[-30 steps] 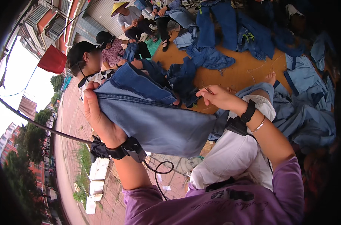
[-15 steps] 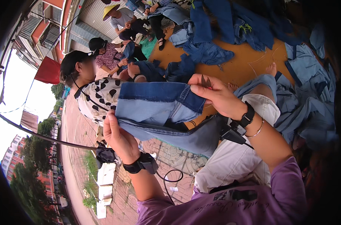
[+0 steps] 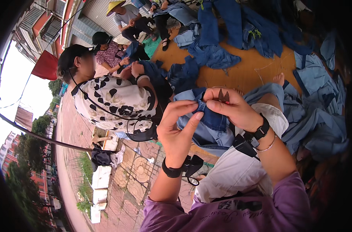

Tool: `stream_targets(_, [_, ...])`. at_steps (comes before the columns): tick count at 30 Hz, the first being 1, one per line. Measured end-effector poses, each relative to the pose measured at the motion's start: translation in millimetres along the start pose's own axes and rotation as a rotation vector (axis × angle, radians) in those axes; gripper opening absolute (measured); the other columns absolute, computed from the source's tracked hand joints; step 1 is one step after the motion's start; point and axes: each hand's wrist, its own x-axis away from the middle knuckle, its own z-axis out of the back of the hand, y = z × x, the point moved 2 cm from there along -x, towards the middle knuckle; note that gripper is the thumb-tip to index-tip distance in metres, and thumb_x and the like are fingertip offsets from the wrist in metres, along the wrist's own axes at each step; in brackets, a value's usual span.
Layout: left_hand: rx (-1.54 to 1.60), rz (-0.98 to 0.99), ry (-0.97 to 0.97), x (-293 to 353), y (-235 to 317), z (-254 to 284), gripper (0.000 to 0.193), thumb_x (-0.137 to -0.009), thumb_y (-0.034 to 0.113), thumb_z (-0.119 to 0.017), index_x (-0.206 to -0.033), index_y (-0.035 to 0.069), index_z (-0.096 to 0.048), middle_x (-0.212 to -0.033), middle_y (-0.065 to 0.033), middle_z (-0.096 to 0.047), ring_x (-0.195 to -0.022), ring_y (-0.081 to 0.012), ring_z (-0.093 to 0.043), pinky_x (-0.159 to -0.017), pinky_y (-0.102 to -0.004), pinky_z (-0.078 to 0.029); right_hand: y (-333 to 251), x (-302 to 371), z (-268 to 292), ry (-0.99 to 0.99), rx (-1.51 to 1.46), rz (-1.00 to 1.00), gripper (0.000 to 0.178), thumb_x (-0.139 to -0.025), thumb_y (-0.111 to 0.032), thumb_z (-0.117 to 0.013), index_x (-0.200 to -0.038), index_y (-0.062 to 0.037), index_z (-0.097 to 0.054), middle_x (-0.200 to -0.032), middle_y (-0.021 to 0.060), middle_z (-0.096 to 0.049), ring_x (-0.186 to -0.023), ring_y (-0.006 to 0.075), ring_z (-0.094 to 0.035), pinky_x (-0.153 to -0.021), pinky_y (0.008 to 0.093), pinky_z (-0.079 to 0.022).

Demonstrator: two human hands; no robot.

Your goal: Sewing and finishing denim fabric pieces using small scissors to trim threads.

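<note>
Between my hands is a denim garment (image 3: pixel 214 120), light blue with a dark blue band and frayed seam edges. My left hand (image 3: pixel 177 133) is closed in a pinch on the dark band, thumb in front and fingers behind. Close beside it, my right hand (image 3: pixel 239 112) grips the same cloth between thumb and fingers. Tucked in that right hand is a pair of thread snips (image 3: pixel 223 96), its two pointed blades sticking up past the fingers and slightly apart. The garment's lower part hangs over my lap, partly hidden by my hands.
Denim pieces (image 3: pixel 311 104) lie heaped at my right, and more jeans (image 3: pixel 222 27) spread over the orange-brown board (image 3: pixel 210 77). A person in a spotted shirt (image 3: pixel 114 98) sits close at left; other people sit beyond. White boxes (image 3: pixel 101 178) stand on the paving at left.
My left hand has moved right, from the garment's far left end to a spot beside my right hand. The stretched cloth is now bunched between them. The snips stay in my right hand.
</note>
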Motion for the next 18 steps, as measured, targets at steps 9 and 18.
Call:
stream_targets(9, [0.133,0.115,0.151,18.0,-10.6,2.9,0.006,-0.09,0.0,-0.066,-0.089,-0.002,-0.061,-0.097,-0.006,-0.061,-0.089,-0.0124,-0.058,-0.082,-0.0253,-0.046,1.1,-3.2,-5.9,-0.017,0.104,-0.011,0.013,-0.094,-0.016,-0.066,-0.092,-0.0057,-0.058,-0.081,-0.0078,-0.05,-0.075,0.0008,-0.043,-0.066,0.0187,-0.037])
stream_targets(18, [0.157,0.024,0.3,35.1,-8.0,44.7,0.009,-0.099,0.009,-0.052,-0.095,0.001,-0.054,-0.102,-0.0104,-0.058,-0.093,-0.017,-0.059,-0.086,-0.0326,-0.051,2.7,-1.4,1.0,0.105,0.019,-0.012,0.012,-0.094,-0.015,-0.065,-0.1,-0.0055,-0.061,-0.091,-0.0073,-0.054,-0.085,0.0019,-0.049,-0.077,0.0186,-0.039])
